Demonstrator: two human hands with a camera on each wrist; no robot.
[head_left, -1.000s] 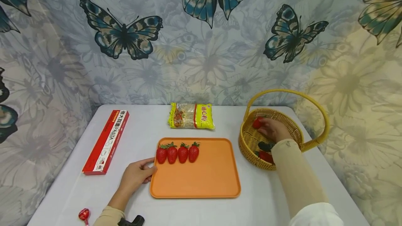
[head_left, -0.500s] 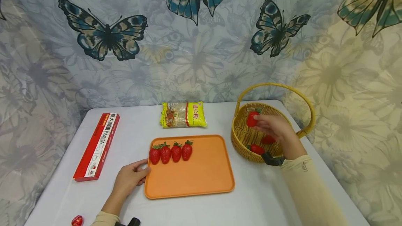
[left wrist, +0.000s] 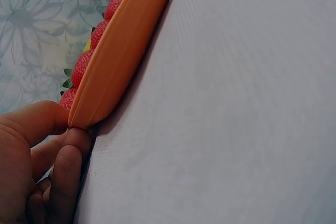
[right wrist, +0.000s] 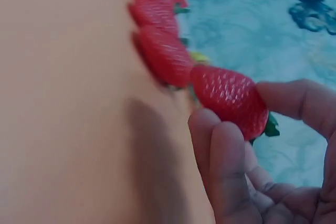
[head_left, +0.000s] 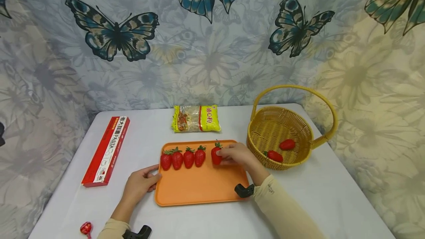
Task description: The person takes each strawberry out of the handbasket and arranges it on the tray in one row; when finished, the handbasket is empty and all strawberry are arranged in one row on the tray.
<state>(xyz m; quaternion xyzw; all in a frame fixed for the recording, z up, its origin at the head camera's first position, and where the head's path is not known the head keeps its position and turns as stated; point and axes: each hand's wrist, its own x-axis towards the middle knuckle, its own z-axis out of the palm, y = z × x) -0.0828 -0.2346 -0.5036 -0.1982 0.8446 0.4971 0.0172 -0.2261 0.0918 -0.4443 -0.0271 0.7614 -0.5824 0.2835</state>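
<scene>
My right hand (head_left: 237, 155) pinches a red strawberry (head_left: 216, 154) with a green leafy top, over the right part of the orange tray (head_left: 199, 191). In the right wrist view the strawberry (right wrist: 231, 98) sits between thumb and fingertips, its shadow falling on the tray. Several more strawberries (head_left: 188, 158) lie in a row along the tray's far left, leaves pointing away from me. My left hand (head_left: 141, 183) grips the tray's left edge. Close up in the left wrist view, its thumb and fingers (left wrist: 65, 174) pinch the rim at a corner.
A yellow wicker basket (head_left: 254, 146) with a tall handle stands at the right, holding two strawberries (head_left: 287, 144). Behind the tray lies a yellow pasta bag (head_left: 196, 118). A red pasta box (head_left: 105, 152) lies at the left, and a red lollipop (head_left: 86, 228) near the front.
My right hand has lifted a strawberry out of the basket and carried it left over the tray, beside the row. The left hand has kept its grip on the tray.
</scene>
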